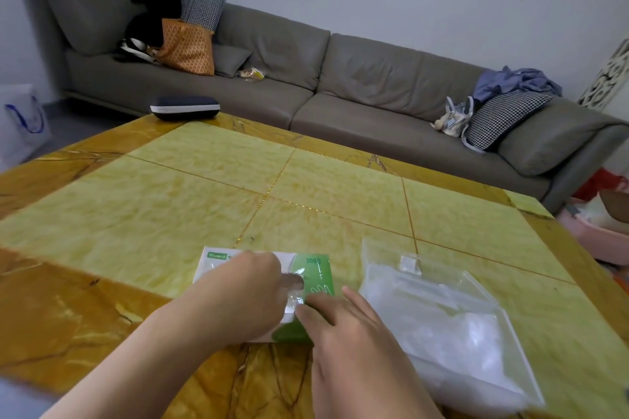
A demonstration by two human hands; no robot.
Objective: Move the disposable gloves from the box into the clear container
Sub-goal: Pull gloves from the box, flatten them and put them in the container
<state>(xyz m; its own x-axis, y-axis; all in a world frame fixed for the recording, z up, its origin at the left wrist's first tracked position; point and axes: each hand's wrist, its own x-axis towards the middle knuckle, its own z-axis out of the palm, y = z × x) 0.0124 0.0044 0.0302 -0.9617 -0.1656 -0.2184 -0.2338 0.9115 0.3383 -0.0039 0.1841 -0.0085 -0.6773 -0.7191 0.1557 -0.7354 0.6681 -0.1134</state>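
On the yellow marble table point(306, 180), the green-and-white glove box point(315, 274) lies flat near the front edge, with the clear container point(442, 313) just to its right, already holding pale, crumpled gloves point(473, 340). The left hand point(245, 292) rests over the box's opening with fingers curled down into it, where a bit of clear film point(295, 298) shows. The right hand point(343, 326) lies on the box's green end, fingers loosely extended, its thumb and forefinger at that film, though whether they pinch it cannot be told.

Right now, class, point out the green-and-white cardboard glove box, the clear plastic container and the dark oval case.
glove box point(315, 270): head view, green top panel.
clear container point(439, 303): head view, lid.
dark case point(184, 107): head view, side.
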